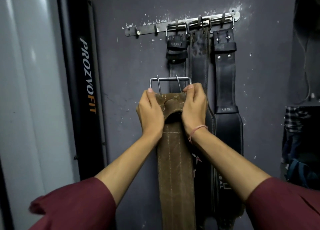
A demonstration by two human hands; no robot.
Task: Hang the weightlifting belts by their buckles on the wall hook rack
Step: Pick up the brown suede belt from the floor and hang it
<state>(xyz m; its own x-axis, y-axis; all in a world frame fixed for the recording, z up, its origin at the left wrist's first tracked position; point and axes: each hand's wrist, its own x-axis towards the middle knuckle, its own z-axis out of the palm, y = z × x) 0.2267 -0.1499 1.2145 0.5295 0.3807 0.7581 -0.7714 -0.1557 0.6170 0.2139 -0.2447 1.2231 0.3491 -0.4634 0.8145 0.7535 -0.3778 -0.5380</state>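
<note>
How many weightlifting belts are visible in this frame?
4. Three dark belts hang on the hook rack: left belt, middle belt, right belt. The brown belt is held below by the left hand and right hand. Others may hide behind.

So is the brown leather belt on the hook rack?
No, left hand and right hand hold the brown leather belt below the hook rack.
</note>
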